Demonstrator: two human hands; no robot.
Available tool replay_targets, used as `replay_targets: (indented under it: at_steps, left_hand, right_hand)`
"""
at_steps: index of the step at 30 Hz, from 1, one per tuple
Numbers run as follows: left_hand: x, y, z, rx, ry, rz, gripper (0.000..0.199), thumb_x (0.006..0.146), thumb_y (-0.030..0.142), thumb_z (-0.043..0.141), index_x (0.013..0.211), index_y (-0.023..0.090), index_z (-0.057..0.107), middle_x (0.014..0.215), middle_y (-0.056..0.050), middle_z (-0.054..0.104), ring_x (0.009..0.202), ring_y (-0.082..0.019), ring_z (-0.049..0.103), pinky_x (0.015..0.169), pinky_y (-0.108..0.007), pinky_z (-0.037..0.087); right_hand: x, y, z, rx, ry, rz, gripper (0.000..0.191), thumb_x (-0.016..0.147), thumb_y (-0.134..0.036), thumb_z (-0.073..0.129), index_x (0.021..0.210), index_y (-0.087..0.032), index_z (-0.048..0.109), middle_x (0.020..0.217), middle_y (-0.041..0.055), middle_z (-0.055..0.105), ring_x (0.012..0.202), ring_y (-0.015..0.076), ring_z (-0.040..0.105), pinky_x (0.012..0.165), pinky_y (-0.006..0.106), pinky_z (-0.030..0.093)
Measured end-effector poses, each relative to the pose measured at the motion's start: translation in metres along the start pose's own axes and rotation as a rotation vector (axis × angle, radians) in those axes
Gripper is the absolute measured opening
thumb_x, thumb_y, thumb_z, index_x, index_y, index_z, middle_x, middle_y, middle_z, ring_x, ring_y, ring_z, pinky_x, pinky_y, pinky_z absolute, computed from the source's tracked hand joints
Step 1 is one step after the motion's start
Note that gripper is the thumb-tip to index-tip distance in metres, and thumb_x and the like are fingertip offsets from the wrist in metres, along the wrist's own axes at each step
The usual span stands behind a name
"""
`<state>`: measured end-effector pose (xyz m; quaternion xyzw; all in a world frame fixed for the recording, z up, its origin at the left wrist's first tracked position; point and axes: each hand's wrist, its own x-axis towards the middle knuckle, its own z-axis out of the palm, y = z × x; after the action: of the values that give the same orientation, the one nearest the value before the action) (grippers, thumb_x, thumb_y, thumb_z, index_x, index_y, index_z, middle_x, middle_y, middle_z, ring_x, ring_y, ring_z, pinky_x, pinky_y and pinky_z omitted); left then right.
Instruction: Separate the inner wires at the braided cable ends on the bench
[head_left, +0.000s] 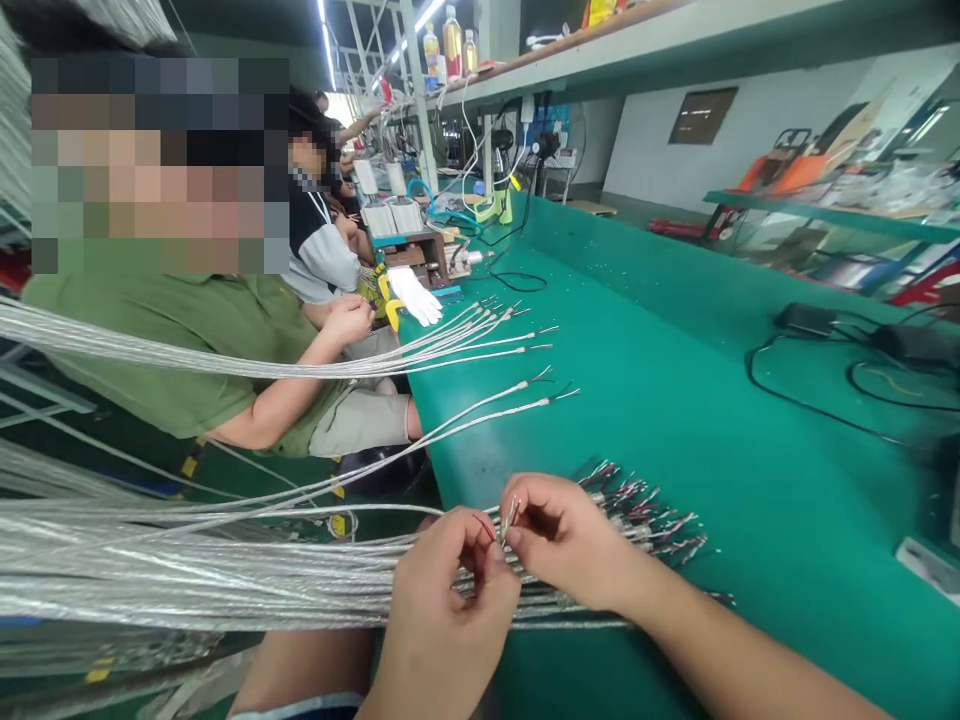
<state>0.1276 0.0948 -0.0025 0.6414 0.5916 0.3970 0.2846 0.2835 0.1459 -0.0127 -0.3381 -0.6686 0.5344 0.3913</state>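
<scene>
Between thumb and fingertips, my left hand (454, 600) pinches the end of a cable, with a thin red wire sticking up beside the fingers. My right hand (570, 535) meets it there, its fingertips closed on the pale stripped strands (511, 515) of that same end. Beneath both hands runs a thick bundle of silvery cables (300, 570). Past my right hand the bundle's ends fan out into red, black and white wires (660, 520). Farther up the bench, several separate cables (480, 408) lie with their dark wire tips bared. My fingers partly hide the held end.
A co-worker in a green shirt (277, 310) sits close on the left, with another person beyond. A white glove (415, 297) lies at the green bench's (675, 400) left edge near a machine (420, 250). Black adapters with cords (806, 320) lie on the right. A shelf (637, 60) hangs above.
</scene>
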Motion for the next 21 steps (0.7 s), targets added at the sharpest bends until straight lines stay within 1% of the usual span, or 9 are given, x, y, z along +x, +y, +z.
replay_targets:
  at_steps: [4, 7, 11, 13, 15, 16, 18, 19, 21]
  left_hand:
    - [0.003, 0.001, -0.002, -0.131, -0.012, -0.092, 0.012, 0.090, 0.029, 0.054, 0.085, 0.020, 0.060, 0.078, 0.000, 0.063, 0.070, -0.014, 0.059, 0.066, -0.023, 0.048]
    - [0.003, 0.004, -0.008, -0.134, -0.012, -0.082, 0.013, 0.090, 0.034, 0.062, 0.094, 0.021, 0.065, 0.089, 0.000, 0.068, 0.075, -0.015, 0.064, 0.071, -0.023, 0.049]
    - [-0.001, 0.008, -0.015, 0.072, -0.029, -0.032, 0.017, 0.094, 0.034, 0.058, 0.085, 0.022, 0.065, 0.079, 0.002, 0.066, 0.070, -0.014, 0.060, 0.066, -0.023, 0.044]
    - [-0.004, 0.010, -0.014, 0.154, -0.001, -0.023, 0.019, 0.094, 0.032, 0.057, 0.078, 0.021, 0.061, 0.072, 0.003, 0.062, 0.065, -0.013, 0.056, 0.064, -0.023, 0.041]
    - [-0.006, 0.011, -0.009, 0.159, 0.050, -0.030, 0.020, 0.093, 0.029, 0.056, 0.076, 0.020, 0.058, 0.069, 0.003, 0.058, 0.063, -0.013, 0.054, 0.063, -0.023, 0.039]
    - [-0.007, 0.011, -0.006, 0.117, 0.073, -0.047, 0.019, 0.092, 0.028, 0.055, 0.075, 0.019, 0.057, 0.069, 0.002, 0.057, 0.064, -0.013, 0.053, 0.064, -0.023, 0.039]
    - [-0.008, 0.008, 0.002, -0.062, 0.092, -0.140, 0.018, 0.093, 0.029, 0.055, 0.079, 0.019, 0.057, 0.074, 0.001, 0.058, 0.067, -0.013, 0.054, 0.064, -0.023, 0.041]
    - [-0.009, 0.007, 0.006, -0.196, 0.093, -0.214, 0.017, 0.093, 0.031, 0.055, 0.082, 0.018, 0.057, 0.075, 0.001, 0.057, 0.066, -0.012, 0.052, 0.062, -0.021, 0.040]
    - [-0.011, 0.003, 0.012, -0.511, 0.076, -0.379, 0.018, 0.093, 0.035, 0.058, 0.087, 0.019, 0.056, 0.073, 0.003, 0.052, 0.058, -0.008, 0.044, 0.053, -0.018, 0.034]
  right_hand:
    - [0.001, 0.001, -0.001, 0.006, 0.033, 0.008, 0.012, 0.079, -0.008, 0.060, 0.075, -0.019, 0.056, 0.075, -0.0021, 0.054, 0.067, 0.0123, 0.047, 0.060, 0.023, 0.038]
    - [0.000, 0.001, -0.001, 0.026, 0.031, 0.013, 0.012, 0.079, -0.009, 0.060, 0.076, -0.019, 0.055, 0.074, -0.0026, 0.054, 0.064, 0.0117, 0.046, 0.058, 0.023, 0.038]
    - [-0.003, 0.001, -0.001, -0.040, 0.028, 0.022, 0.012, 0.082, -0.014, 0.064, 0.075, -0.019, 0.055, 0.074, -0.0027, 0.053, 0.062, 0.0111, 0.046, 0.056, 0.023, 0.036]
    - [-0.004, 0.001, 0.000, -0.068, 0.028, 0.010, 0.013, 0.082, -0.014, 0.065, 0.075, -0.019, 0.055, 0.074, -0.0026, 0.053, 0.062, 0.0110, 0.046, 0.055, 0.023, 0.036]
    - [-0.004, 0.001, 0.000, -0.076, 0.022, -0.009, 0.014, 0.081, -0.012, 0.064, 0.075, -0.019, 0.054, 0.075, -0.0023, 0.053, 0.062, 0.0110, 0.046, 0.055, 0.022, 0.036]
    - [-0.004, 0.000, 0.000, -0.076, 0.015, -0.016, 0.014, 0.081, -0.011, 0.063, 0.075, -0.019, 0.054, 0.076, -0.0021, 0.053, 0.063, 0.0112, 0.046, 0.056, 0.023, 0.037]
    - [-0.003, 0.000, -0.001, -0.073, 0.002, -0.024, 0.014, 0.081, -0.009, 0.061, 0.076, -0.020, 0.054, 0.077, -0.0018, 0.053, 0.064, 0.0117, 0.047, 0.057, 0.023, 0.038]
    - [-0.003, -0.001, -0.001, -0.072, -0.003, -0.026, 0.014, 0.081, -0.007, 0.060, 0.077, -0.020, 0.054, 0.077, -0.0017, 0.053, 0.065, 0.0120, 0.047, 0.057, 0.023, 0.038]
    - [-0.003, -0.001, -0.001, -0.073, -0.009, -0.026, 0.015, 0.080, -0.005, 0.058, 0.079, -0.020, 0.055, 0.079, -0.0012, 0.054, 0.067, 0.0126, 0.048, 0.059, 0.024, 0.038]
